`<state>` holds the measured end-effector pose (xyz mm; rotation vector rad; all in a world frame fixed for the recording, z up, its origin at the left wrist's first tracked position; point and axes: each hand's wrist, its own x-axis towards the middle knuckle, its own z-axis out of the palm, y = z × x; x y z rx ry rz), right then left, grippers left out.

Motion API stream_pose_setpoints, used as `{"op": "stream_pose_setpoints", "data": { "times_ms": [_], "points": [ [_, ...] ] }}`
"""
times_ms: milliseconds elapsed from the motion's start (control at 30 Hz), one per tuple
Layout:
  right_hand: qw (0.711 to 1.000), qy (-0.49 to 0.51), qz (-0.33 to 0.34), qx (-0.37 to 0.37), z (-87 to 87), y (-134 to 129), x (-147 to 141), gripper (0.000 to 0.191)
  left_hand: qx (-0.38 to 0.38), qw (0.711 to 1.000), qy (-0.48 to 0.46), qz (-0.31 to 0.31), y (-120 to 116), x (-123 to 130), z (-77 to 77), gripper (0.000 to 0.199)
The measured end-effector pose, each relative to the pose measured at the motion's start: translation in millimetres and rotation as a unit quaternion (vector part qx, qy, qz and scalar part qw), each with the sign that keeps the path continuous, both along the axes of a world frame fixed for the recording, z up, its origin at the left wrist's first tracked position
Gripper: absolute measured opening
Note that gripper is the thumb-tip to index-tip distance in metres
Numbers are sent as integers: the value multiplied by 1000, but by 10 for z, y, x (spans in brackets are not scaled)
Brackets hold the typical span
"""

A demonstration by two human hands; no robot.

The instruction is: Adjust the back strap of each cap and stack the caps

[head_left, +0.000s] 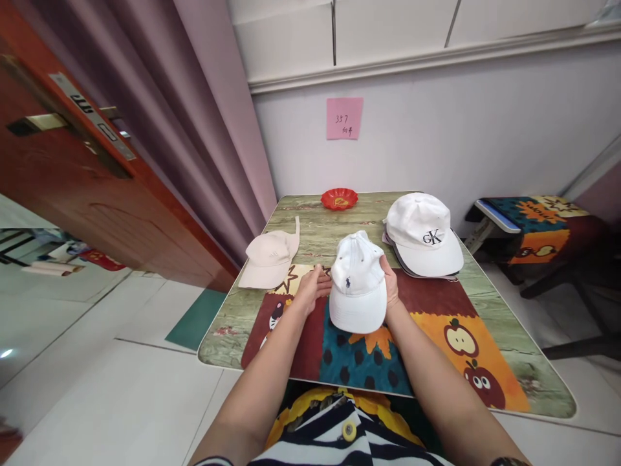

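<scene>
A white baseball cap (356, 278) with a small dark embroidered figure is in front of me, its brim toward me. My right hand (391, 285) grips the cap's right side, with most of its fingers hidden behind the crown. On the other side, my left hand (313, 289) is open beside the cap, fingers stretched toward it; whether they touch is hard to tell. Farther left lies a cream cap (272, 255) with its strap sticking up. At the right, a white cap with dark letters (424, 230) rests on top of other caps whose edges show beneath.
A red scalloped dish (339, 199) stands at the back of the green wood-look table (310, 223). A colourful patterned mat (431, 304) covers the table's near middle. The wall bears a pink note (344, 118). To the left are a wooden door (160, 194) and a purple curtain (213, 116).
</scene>
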<state>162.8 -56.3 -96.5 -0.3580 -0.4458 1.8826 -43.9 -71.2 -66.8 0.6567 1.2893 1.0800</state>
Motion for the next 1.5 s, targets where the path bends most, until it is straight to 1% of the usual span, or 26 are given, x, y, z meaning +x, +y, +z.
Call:
{"op": "stream_pose_setpoints", "data": {
  "times_ms": [67, 133, 167, 200, 267, 367, 467, 600, 667, 733, 867, 900, 967, 1067, 1200, 1367, 1433, 1500],
  "points": [
    [1000, -3, 16, 2, 54, -57, -8, 63, -36, 996, -50, -59, -8, 11, -13, 47],
    [1000, -4, 22, 3, 93, -103, -21, 65, -65, 981, -140, -117, -15, 45, -25, 49],
    [1000, -5, 23, 3, 103, -116, -29, 66, -66, 970, -190, -134, -19, 71, -34, 50],
    [1000, -6, 23, 3, 105, -123, -39, 65, -57, 961, -234, -137, -23, 102, -45, 50],
    [1000, -4, 19, 5, 85, -114, -55, 64, -12, 949, -297, -107, -29, 171, -72, 51],
    [1000, 5, 3, 7, 22, -65, -51, 60, 57, 938, -340, -33, -11, 262, -111, 53],
    [1000, 3, -9, 2, -37, -13, 0, 57, 82, 932, -353, 0, 39, 294, -129, 53],
    [1000, -12, -22, -9, -75, 36, 78, 55, 102, 930, -352, 4, 106, 270, -136, 54],
    [999, -18, -32, -7, -79, 54, 93, 56, 100, 933, -346, -1, 124, 256, -147, 54],
    [999, -22, -38, -3, -74, 65, 89, 58, 95, 935, -342, -9, 128, 250, -166, 59],
    [999, -12, -42, -4, -45, 50, 34, 64, 106, 932, -347, -19, 96, 257, -230, 81],
    [999, -8, -44, -5, -38, 42, 17, 64, 110, 931, -349, -20, 85, 260, -249, 82],
    [999, -5, -45, -7, -27, 28, -12, 61, 112, 931, -347, -17, 65, 266, -283, 77],
    [999, -18, -27, -15, -17, 29, -25, 51, 106, 936, -336, -7, 54, 267, -308, 67],
    [999, -31, 2, -18, -19, 46, -24, 46, 103, 941, -322, 19, 62, 237, -292, 63],
    [998, -26, 52, -27, -42, 71, -67, 45, 114, 939, -324, 27, 88, 195, -248, 71],
    [998, -20, 53, -27, -51, 91, -67, 46, 113, 938, -326, 22, 112, 206, -228, 77],
    [999, -17, 39, -25, -60, 117, -50, 46, 99, 939, -328, 5, 138, 227, -213, 82]
  ]
}}
